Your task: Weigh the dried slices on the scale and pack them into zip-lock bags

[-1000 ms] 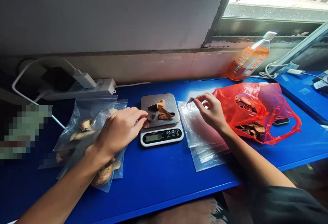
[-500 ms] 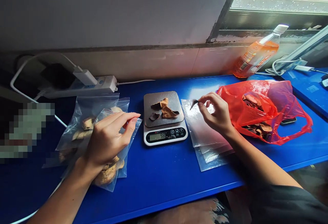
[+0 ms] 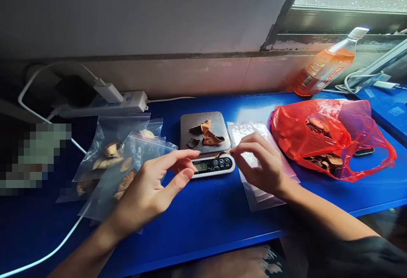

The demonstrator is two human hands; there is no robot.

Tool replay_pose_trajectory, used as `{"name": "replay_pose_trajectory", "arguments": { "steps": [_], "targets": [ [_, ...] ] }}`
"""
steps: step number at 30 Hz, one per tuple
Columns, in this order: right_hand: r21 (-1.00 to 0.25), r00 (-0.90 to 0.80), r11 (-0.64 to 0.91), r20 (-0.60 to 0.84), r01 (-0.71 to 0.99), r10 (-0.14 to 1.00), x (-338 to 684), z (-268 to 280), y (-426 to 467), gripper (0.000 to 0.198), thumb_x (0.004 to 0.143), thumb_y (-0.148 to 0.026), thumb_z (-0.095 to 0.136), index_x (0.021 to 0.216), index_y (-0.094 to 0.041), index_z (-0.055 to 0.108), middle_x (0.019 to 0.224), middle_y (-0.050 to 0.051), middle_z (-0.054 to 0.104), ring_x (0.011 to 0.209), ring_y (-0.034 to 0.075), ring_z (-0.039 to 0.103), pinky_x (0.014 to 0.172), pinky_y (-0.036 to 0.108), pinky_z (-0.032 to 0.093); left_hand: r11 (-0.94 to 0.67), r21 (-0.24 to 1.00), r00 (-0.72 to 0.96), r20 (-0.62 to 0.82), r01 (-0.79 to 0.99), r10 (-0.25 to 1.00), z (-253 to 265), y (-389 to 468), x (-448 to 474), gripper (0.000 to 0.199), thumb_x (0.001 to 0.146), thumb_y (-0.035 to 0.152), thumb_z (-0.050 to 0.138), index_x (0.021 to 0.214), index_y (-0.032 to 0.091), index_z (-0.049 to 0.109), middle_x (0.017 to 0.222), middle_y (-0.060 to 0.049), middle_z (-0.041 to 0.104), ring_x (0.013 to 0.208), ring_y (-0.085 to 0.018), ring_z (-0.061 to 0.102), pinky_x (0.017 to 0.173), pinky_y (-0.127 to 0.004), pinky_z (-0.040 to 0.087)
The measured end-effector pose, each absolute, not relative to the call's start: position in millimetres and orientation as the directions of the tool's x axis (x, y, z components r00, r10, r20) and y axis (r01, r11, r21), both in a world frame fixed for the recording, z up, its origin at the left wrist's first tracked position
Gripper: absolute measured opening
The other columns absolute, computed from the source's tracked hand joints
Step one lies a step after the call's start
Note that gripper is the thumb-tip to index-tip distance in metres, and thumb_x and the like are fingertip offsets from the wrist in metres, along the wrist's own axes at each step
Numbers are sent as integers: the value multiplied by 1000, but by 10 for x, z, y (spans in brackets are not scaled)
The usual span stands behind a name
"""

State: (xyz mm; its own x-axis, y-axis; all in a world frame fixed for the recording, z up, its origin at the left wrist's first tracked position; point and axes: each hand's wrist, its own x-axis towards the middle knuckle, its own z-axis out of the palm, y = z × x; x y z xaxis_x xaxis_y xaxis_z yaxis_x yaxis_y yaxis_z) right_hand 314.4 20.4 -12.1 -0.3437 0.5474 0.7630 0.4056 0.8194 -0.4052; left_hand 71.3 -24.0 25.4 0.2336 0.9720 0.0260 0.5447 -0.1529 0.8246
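My right hand (image 3: 259, 165) pinches a small dark, curled piece of dried peel (image 3: 224, 153) in front of the digital scale's buttons. Over the front left of the kitchen scale (image 3: 187, 121), my left hand (image 3: 159, 180) holds nothing; its thumb and forefinger are apart, and it partly covers the display. Several brown dried peel pieces (image 3: 210, 138) lie on the metal weighing plate. The display reads about 9.8. Beneath my left hand and wrist are clear zip bags (image 3: 122, 127) with dried tan chunks inside.
Flat clear bags (image 3: 267, 199) lie under my right hand. A red plastic bag (image 3: 286, 142) of dried pieces stands open at right, with an orange drink bottle (image 3: 327, 68) behind it. At the back left is a power strip (image 3: 133, 104) with white cables.
My right hand has moved left with the dried peel piece, from above the clear bags to the scale's front. My left hand has moved right, and its fingertips have parted.
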Motion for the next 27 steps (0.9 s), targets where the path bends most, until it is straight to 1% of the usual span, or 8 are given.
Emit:
{"name": "replay_pose_trajectory", "arguments": {
  "steps": [4,7,9,12,15,18,23,27],
  "targets": [
    [-263,-538,940,771,219,341,3107,-21,15,13,87,-7,55,92,-17,63,72,4,63,69,15,58,58,30,50,-47,880,407,-171,473,897,298,-309,708,35,91,42,51,121,27,62,91,-2,73,81,-17,69,71,-24,55],
    [-135,-674,989,726,57,138,3114,8,-76,17,89,-11,52,82,-15,66,72,5,65,69,15,59,52,31,45,-8,857,612,-361,515,704,335,-342,730,22,89,36,53,103,28,68,92,2,73,84,-16,67,68,-22,51],
    [-127,-710,992,698,9,95,3111,-7,-99,21,90,-12,50,79,-15,67,71,4,65,66,14,57,49,32,41,9,850,664,-418,527,620,346,-347,754,15,87,34,56,88,25,69,86,3,72,81,-15,65,66,-21,49],
    [-214,-759,976,632,25,158,3092,-59,-93,19,92,-13,49,88,-13,67,74,5,65,68,15,57,54,33,42,32,851,655,-427,525,624,327,-328,777,17,86,33,56,79,22,66,78,3,69,73,-14,61,63,-21,46],
    [-319,-768,937,561,142,308,3069,-100,-83,16,92,-20,54,101,-10,63,78,6,65,72,17,55,60,33,43,2,829,567,-384,559,729,272,-310,795,20,87,33,56,74,20,64,71,3,65,66,-12,58,60,-21,43],
    [-357,-780,904,487,233,393,3061,-118,-94,14,93,-25,55,95,-13,61,73,4,61,68,15,49,61,31,40,-67,813,515,-301,579,803,201,-327,823,16,86,27,61,73,20,65,70,4,65,64,-10,58,60,-20,43],
    [-358,-830,885,360,299,426,3049,-132,-98,13,95,-22,47,87,-17,56,72,2,56,68,14,45,63,29,37,-375,765,556,27,523,831,103,-394,850,9,87,19,63,80,20,68,73,4,66,66,-9,60,64,-19,45],
    [-294,-885,929,337,226,322,3063,-72,-68,11,91,-20,49,83,-18,55,72,1,56,68,14,44,63,30,36,-497,720,553,187,485,812,73,-408,848,8,88,17,62,84,20,67,75,4,68,68,-8,62,65,-17,48]
  ]
}}
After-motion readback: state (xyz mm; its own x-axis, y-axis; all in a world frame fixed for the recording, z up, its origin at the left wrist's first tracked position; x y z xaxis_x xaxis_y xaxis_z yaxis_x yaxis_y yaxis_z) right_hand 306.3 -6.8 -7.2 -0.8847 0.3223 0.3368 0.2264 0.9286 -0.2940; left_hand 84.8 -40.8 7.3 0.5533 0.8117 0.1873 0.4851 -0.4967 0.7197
